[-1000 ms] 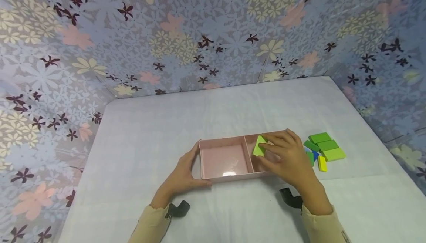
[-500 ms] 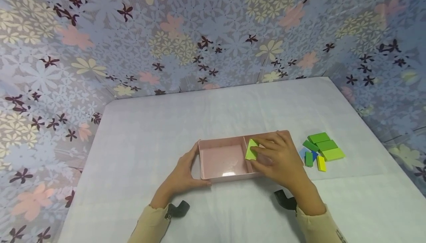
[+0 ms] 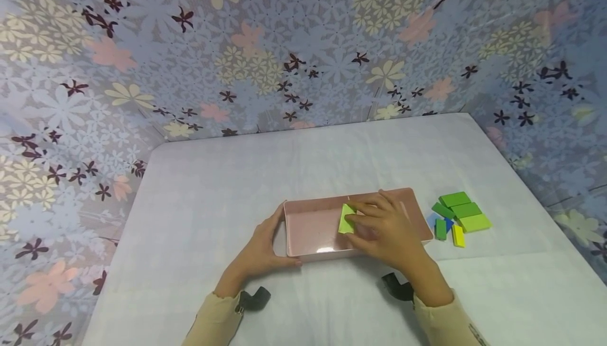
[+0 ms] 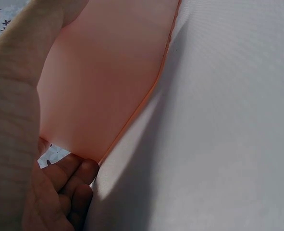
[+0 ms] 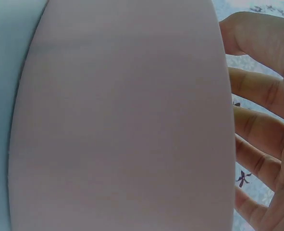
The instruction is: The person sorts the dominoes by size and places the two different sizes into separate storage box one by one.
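A pink two-compartment tray (image 3: pixel 310 225) stands on the white-covered table. At its left end my left hand (image 3: pixel 258 246) holds it, thumb along the front wall and fingers at the end wall. The left wrist view has the tray's outer wall (image 4: pixel 103 72) beside the fingertips. My right hand (image 3: pixel 391 233) pinches a lime-green block (image 3: pixel 346 218) over the tray, near the divider, which is mostly hidden behind the hand. Whether the block touches the tray cannot be told. In the right wrist view the tray wall (image 5: pixel 122 115) covers the right hand's fingertips (image 5: pixel 254 86) and the block.
Right of the tray lie loose blocks: several green ones (image 3: pixel 467 209), a lime one (image 3: pixel 475 223), a yellow one (image 3: pixel 458 236), a blue one (image 3: pixel 449 224) and a light blue piece (image 3: pixel 432 219). A flowered cloth (image 3: pixel 303 46) hangs behind the table (image 3: pixel 227 172).
My right hand has moved left with the lime-green block, from over the right compartment to the divider and slightly past it. The left hand and the tray have stayed in place.
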The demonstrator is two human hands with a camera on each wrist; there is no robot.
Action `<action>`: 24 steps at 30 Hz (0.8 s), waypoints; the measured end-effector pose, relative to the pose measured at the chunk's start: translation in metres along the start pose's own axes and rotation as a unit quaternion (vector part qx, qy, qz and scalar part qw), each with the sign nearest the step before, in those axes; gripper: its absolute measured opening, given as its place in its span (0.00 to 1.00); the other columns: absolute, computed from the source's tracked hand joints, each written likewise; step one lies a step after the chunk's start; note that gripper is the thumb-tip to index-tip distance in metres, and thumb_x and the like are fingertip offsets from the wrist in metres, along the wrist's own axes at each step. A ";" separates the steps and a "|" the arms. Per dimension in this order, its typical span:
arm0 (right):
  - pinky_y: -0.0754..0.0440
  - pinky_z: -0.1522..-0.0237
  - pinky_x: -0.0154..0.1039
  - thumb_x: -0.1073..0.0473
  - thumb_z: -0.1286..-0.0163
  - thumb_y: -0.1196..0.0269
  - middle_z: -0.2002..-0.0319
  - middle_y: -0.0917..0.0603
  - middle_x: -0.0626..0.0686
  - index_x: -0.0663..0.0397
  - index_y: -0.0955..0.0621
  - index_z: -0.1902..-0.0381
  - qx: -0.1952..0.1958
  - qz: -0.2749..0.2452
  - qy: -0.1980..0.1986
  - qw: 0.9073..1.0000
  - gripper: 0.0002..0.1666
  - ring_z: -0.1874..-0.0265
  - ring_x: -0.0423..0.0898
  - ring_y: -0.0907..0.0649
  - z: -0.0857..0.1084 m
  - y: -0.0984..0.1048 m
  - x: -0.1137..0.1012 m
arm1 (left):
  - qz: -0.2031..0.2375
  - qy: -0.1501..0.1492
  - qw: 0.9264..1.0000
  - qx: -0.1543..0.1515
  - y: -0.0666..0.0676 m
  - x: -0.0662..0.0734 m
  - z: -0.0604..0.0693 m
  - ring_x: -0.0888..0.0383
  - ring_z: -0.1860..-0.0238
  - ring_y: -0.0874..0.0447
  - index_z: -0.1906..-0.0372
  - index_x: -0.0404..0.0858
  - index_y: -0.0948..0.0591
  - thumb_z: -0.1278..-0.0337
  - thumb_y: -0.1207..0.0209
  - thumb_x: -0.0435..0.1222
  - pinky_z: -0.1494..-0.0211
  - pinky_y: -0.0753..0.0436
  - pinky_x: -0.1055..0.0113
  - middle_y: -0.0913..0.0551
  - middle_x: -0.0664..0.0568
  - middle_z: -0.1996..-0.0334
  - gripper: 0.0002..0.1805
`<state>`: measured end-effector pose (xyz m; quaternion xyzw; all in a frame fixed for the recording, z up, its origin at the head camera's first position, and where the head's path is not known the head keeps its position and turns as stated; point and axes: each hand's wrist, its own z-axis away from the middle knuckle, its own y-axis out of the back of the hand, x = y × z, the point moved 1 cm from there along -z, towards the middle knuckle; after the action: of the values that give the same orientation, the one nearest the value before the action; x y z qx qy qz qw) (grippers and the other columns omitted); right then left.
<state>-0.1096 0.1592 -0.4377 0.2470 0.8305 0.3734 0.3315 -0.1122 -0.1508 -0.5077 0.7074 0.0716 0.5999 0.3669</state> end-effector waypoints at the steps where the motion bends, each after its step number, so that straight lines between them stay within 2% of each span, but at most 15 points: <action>1: 0.38 0.33 0.64 0.51 0.53 0.20 0.45 0.14 0.54 0.50 0.09 0.58 0.000 0.000 0.001 1.000 0.22 0.42 0.53 0.21 0.000 -0.001 0.000 | -0.001 0.000 1.000 -0.001 0.000 0.000 0.000 0.52 0.22 0.46 0.19 0.59 0.60 0.69 0.21 0.59 0.24 0.44 0.43 0.42 0.61 0.22 0.75; 7: 0.31 0.42 0.56 0.51 0.52 0.21 0.46 0.13 0.54 0.50 0.09 0.58 0.008 -0.003 0.017 1.000 0.21 0.44 0.55 0.20 -0.003 -0.006 -0.005 | -0.004 0.006 1.000 0.002 -0.001 0.002 0.000 0.51 0.22 0.47 0.18 0.58 0.59 0.70 0.21 0.60 0.24 0.44 0.42 0.44 0.60 0.21 0.75; 14: 0.34 0.48 0.52 0.50 0.53 0.20 0.48 0.12 0.52 0.47 0.09 0.59 -0.003 -0.008 0.013 1.000 0.21 0.46 0.52 0.21 -0.007 -0.015 -0.013 | 0.000 0.005 1.000 0.006 0.000 0.003 0.001 0.51 0.22 0.45 0.18 0.54 0.57 0.70 0.20 0.60 0.25 0.43 0.42 0.43 0.60 0.22 0.75; 24: 0.34 0.50 0.49 0.47 0.52 0.20 0.47 0.12 0.49 0.45 0.09 0.60 -0.020 -0.016 0.028 0.999 0.21 0.50 0.46 0.22 -0.016 -0.029 -0.023 | -0.003 0.014 1.000 0.001 0.000 0.003 0.002 0.51 0.23 0.45 0.18 0.58 0.59 0.69 0.22 0.61 0.25 0.42 0.42 0.43 0.60 0.22 0.74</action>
<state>-0.1111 0.1195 -0.4447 0.2166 0.8355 0.3918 0.3187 -0.1100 -0.1500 -0.5056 0.6993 0.0795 0.6083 0.3670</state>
